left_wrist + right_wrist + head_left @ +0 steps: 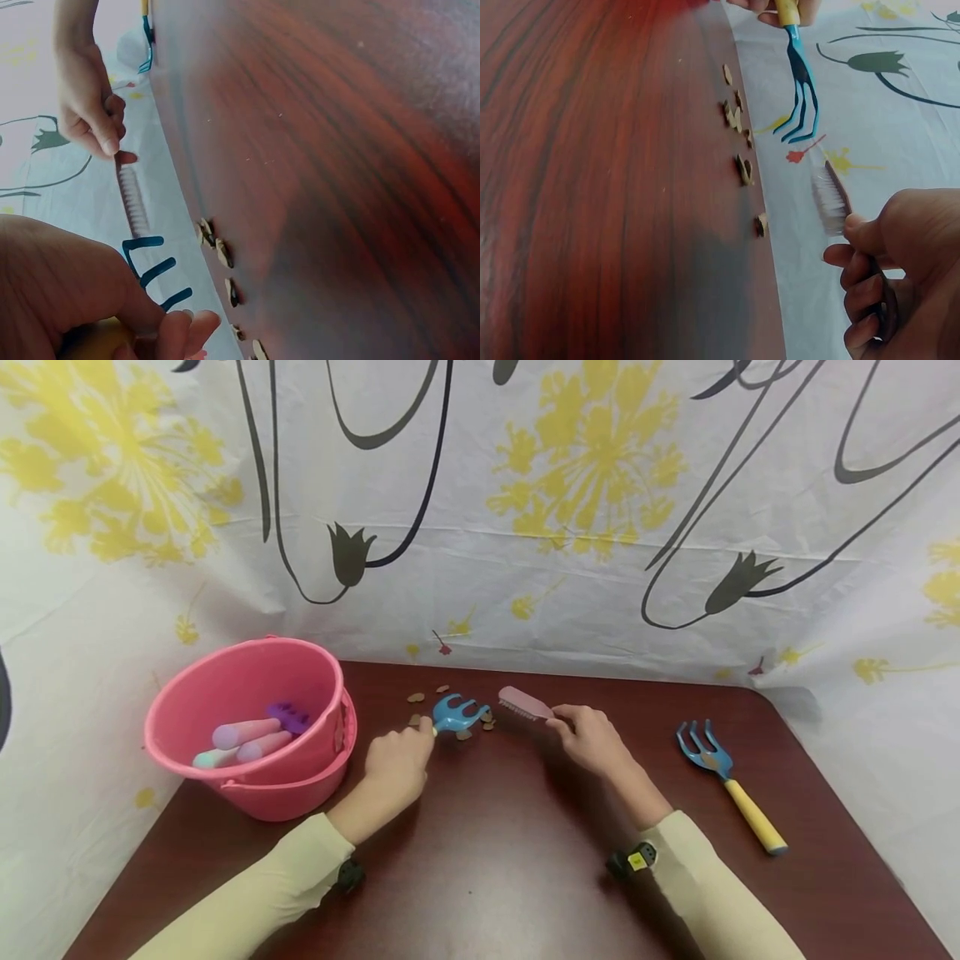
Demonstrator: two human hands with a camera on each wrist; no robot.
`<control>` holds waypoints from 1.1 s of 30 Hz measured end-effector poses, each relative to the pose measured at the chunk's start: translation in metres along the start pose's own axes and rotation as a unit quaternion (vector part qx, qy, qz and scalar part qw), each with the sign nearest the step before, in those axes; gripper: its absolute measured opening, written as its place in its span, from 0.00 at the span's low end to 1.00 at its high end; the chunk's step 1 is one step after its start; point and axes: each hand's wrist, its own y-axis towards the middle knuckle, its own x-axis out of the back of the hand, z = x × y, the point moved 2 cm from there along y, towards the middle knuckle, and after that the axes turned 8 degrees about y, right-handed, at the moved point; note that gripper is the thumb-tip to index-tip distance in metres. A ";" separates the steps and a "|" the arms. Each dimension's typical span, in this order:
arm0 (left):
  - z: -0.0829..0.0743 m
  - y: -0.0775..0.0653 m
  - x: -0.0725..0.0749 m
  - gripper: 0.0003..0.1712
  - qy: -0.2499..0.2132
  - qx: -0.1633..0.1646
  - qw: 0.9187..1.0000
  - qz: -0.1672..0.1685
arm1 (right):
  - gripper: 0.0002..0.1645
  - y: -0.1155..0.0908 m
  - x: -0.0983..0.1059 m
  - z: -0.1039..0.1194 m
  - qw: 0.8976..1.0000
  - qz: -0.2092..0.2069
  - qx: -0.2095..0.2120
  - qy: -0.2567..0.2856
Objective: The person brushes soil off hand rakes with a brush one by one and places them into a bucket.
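The left hand (397, 763) grips a toy fork (454, 717), the right hand (594, 742) a pink brush (524, 702), near brown chips (416, 697) on the bench (480, 860); both seem light, stiff, best held by their handles (787, 12).

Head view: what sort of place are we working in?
Probably a makeshift indoor tabletop workspace, though the wider room is hidden: a reddish-brown table, flower-printed sheeting behind and beside it, and pink buckets on top.
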 end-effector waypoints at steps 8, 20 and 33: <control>0.002 0.002 0.006 0.29 -0.004 -0.006 1.000 -0.006 | 0.14 -0.009 0.009 -0.010 1.000 -0.003 -0.002 -0.001; 0.008 0.004 0.015 0.32 -0.012 -0.001 1.000 0.022 | 0.16 -0.021 0.022 -0.027 1.000 0.010 -0.022 -0.004; 0.017 0.006 0.031 0.38 -0.031 0.008 0.999 0.023 | 0.19 -0.047 0.041 -0.046 0.999 0.008 -0.034 0.005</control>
